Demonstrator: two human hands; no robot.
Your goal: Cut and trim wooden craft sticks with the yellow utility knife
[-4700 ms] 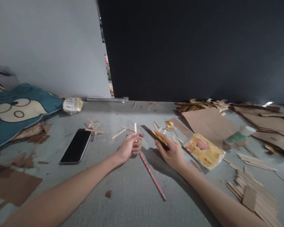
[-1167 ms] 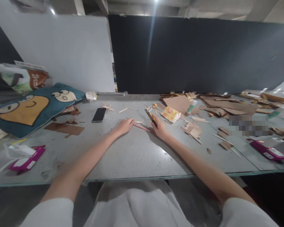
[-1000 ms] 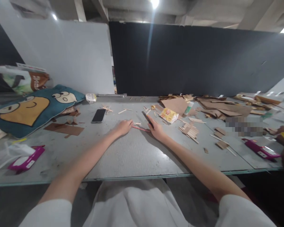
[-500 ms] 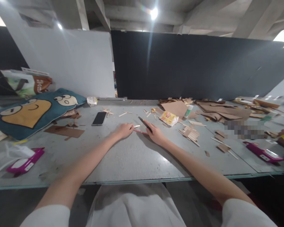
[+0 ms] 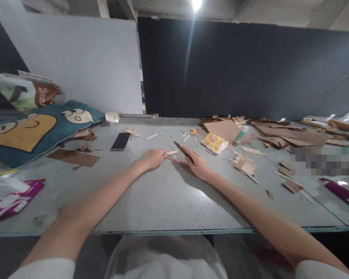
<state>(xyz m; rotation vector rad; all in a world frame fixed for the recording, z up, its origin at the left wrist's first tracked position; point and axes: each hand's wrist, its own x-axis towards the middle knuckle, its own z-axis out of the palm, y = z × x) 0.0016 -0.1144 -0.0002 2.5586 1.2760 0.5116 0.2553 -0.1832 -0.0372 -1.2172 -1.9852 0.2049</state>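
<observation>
- Right hand [image 5: 198, 166] is wrapped around my utility knife [image 5: 182, 150], blade end angled away from me.
- Left hand [image 5: 152, 158] rests loosely curled on the table [image 5: 163, 193], fingertips pinning a small wooden stick [image 5: 172, 153]; can't tell how tight.
- Red pencil [image 5: 177, 160] lies between both hands, just below that stick.
- Phone [image 5: 120, 141] sits left of the stick; yellow packet [image 5: 215, 142] and a stick pile [image 5: 246, 166] lie off to its right.
</observation>
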